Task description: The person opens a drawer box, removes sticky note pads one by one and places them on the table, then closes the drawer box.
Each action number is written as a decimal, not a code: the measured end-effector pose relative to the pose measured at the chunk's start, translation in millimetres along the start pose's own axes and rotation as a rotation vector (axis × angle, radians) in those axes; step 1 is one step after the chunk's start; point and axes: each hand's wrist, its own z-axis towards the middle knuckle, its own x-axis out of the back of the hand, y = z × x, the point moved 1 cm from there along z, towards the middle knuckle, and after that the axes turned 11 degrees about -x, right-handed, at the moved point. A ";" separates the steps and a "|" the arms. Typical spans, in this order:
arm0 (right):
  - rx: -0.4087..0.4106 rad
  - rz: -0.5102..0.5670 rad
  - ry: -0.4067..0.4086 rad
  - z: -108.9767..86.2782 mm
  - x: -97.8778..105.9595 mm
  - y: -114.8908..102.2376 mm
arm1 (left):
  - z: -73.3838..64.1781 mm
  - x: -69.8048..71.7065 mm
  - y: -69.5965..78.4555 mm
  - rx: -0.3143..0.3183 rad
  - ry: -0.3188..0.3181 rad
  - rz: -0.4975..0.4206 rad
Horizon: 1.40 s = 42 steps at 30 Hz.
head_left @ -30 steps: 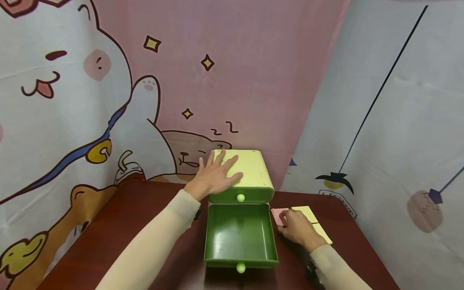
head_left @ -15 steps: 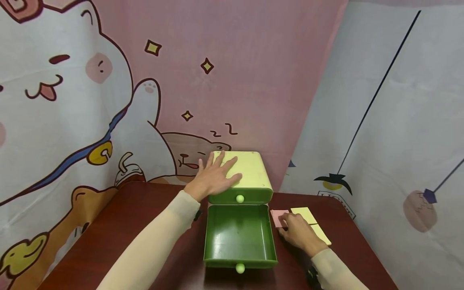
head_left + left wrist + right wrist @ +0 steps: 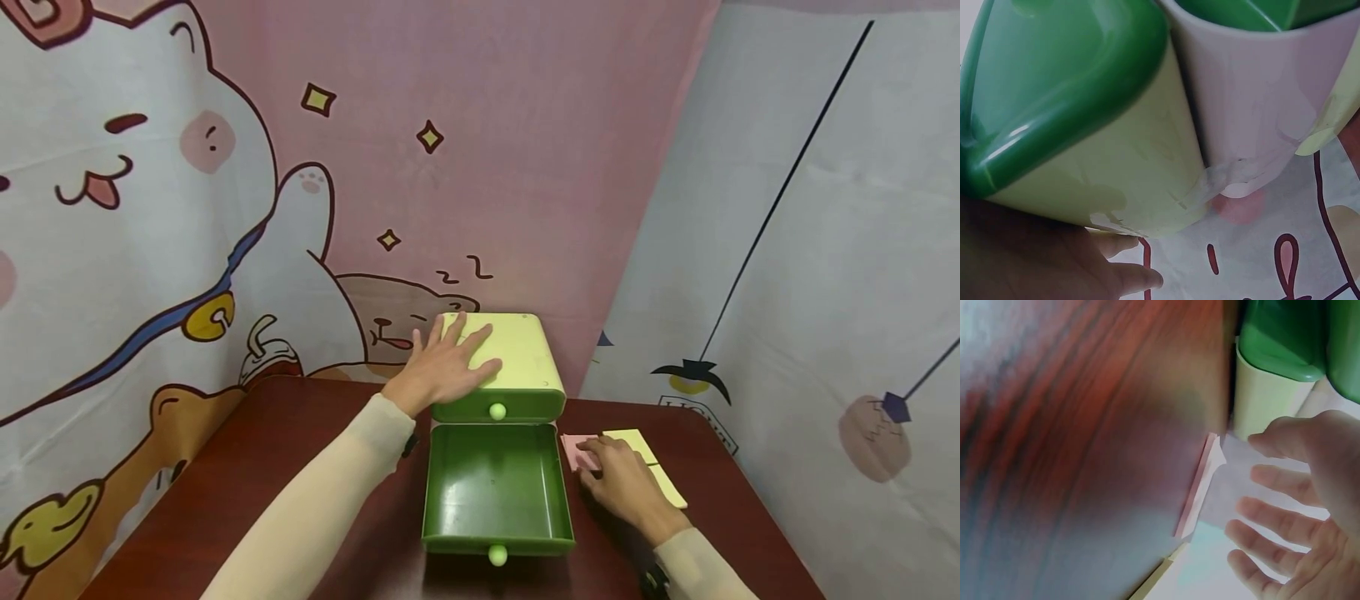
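Note:
My left hand point(image 3: 438, 371) rests with spread fingers on the pale yellow top of a small drawer box point(image 3: 521, 354); in the left wrist view its fingers lie along the box's yellow wall point(image 3: 1116, 181). The lower green drawer point(image 3: 495, 483) is pulled out, and nothing lies inside it. My right hand point(image 3: 626, 483) hovers over a pink sticky note pad point(image 3: 570, 447), partly hiding it. In the right wrist view the fingers point(image 3: 1279, 522) are apart and hold nothing, while the pink pad's top sheet point(image 3: 1215, 459) lifts at one corner.
Two yellow sticky note pads point(image 3: 628, 440) lie right of the pink one, partly behind my right hand. The dark red table point(image 3: 315, 450) meets a cartoon-printed cloth point(image 3: 525, 167) behind the box. The drawer's round knob point(image 3: 497, 556) juts toward me.
My right hand has drawn slightly back and right, its thumb and fingers loosening from the pink pad's edge. My left hand and the drawer stay where they were.

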 end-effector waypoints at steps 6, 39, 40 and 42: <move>0.051 0.040 0.111 -3.6 5.5 -4.5 | -0.5 0.9 0.9 0.000 -0.001 -0.004; 0.445 0.284 0.432 -46.1 39.6 -72.8 | 0.4 -0.5 1.5 0.002 -0.013 -0.007; 0.449 0.282 0.428 -46.8 39.0 -73.6 | 0.2 -0.4 1.6 0.002 -0.011 -0.006; 0.453 0.277 0.418 -47.8 38.0 -74.6 | 0.0 -0.2 1.7 0.002 -0.008 0.001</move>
